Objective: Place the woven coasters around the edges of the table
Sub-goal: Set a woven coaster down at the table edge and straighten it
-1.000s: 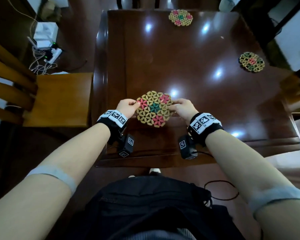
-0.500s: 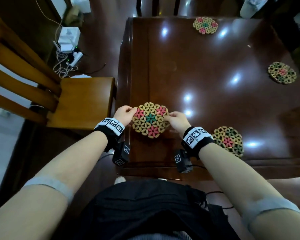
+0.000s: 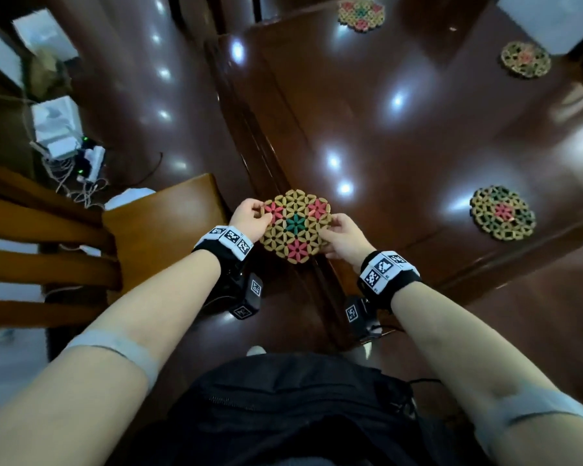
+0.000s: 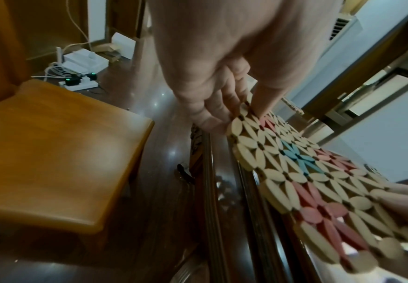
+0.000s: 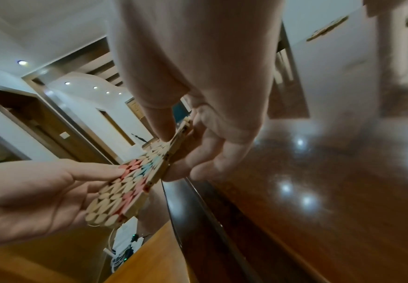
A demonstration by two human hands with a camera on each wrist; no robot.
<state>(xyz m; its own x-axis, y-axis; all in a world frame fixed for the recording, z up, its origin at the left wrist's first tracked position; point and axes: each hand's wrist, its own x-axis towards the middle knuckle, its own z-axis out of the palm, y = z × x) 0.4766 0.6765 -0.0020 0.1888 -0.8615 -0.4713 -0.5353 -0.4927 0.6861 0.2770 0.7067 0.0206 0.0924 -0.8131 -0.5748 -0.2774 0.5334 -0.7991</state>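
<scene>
- Both hands hold one woven coaster (image 3: 296,227) above the left edge of the dark tabletop (image 3: 401,136), clear of the surface.
- The left hand (image 3: 249,219) pinches its left rim, thumb on top and fingers beneath.
- The right hand (image 3: 342,236) pinches the opposite rim the same way.
- Three more coasters lie flat: one near the front edge (image 3: 502,212), one by the right side (image 3: 525,59), one at the far edge (image 3: 361,12).
- A wooden chair (image 3: 162,227) stands just beside the tabletop.
</scene>
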